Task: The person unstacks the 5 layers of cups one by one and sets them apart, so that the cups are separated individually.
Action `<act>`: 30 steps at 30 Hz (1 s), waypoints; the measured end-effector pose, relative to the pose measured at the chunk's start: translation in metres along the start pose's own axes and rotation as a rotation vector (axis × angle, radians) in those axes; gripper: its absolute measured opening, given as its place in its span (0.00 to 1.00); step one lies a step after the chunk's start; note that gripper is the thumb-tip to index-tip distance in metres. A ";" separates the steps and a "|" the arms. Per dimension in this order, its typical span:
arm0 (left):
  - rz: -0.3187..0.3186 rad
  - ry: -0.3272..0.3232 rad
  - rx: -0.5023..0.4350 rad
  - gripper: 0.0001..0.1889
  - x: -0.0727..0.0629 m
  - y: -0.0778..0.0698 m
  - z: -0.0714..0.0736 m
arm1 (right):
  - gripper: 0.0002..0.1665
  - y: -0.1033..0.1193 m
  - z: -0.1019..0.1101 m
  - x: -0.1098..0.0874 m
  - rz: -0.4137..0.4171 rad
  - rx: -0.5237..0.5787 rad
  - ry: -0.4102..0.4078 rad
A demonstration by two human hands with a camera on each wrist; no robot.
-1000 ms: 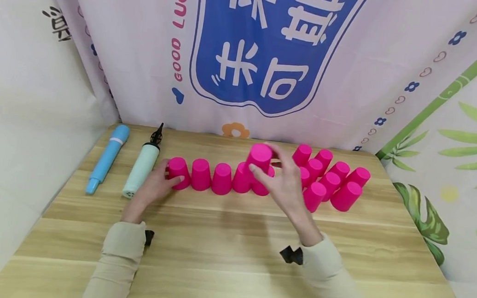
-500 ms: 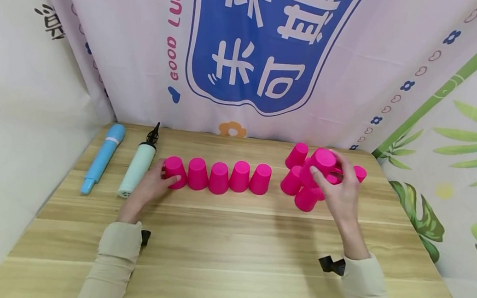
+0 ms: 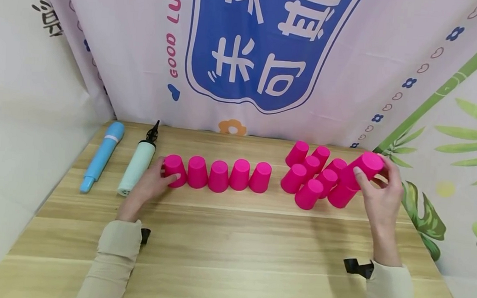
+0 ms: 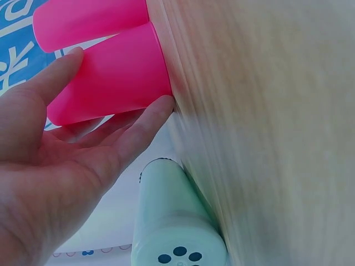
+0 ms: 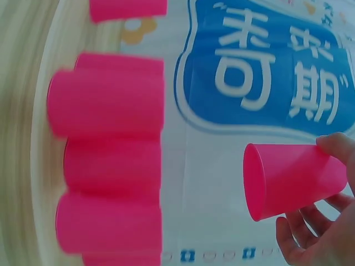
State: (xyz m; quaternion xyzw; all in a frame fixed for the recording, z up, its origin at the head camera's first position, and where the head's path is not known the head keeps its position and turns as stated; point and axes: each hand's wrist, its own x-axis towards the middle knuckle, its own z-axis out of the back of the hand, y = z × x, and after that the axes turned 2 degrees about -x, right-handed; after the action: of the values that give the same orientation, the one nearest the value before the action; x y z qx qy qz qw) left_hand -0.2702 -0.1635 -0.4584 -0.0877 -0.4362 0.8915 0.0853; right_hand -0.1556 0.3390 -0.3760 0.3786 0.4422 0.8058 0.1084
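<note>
A row of several upside-down pink cups (image 3: 218, 176) stands mid-table. At its left end, my left hand (image 3: 153, 182) holds the end cup (image 4: 113, 77) between thumb and fingers, and that cup stands on the table. My right hand (image 3: 384, 196) grips another pink cup (image 5: 291, 180), mouth down, in the air at the right. Below and left of it stands a cluster of upside-down pink cups (image 3: 308, 194); the raised cup partly covers the cluster's right side. The right wrist view shows a gap between the raised cup and the cups below.
Left of the row lie a pale green hand pump (image 3: 137, 167) with a black nozzle and a blue tube-shaped pump (image 3: 102, 157). The wooden table (image 3: 231, 250) reaches a printed cloth backdrop (image 3: 143, 87) behind the cups.
My right hand has carried its cup rightward, from above the row's right end to above the right side of the cluster. The left hand has stayed at the end cup.
</note>
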 end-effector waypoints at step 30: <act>0.001 -0.001 0.007 0.34 0.002 0.000 -0.001 | 0.38 -0.105 0.020 0.014 -0.341 -0.283 0.059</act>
State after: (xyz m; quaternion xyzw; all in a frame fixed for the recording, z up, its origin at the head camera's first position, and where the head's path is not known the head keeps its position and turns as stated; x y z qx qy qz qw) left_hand -0.2724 -0.1628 -0.4593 -0.0873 -0.4330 0.8931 0.0851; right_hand -0.1683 0.4203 -0.4455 0.2556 0.3855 0.8405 0.2823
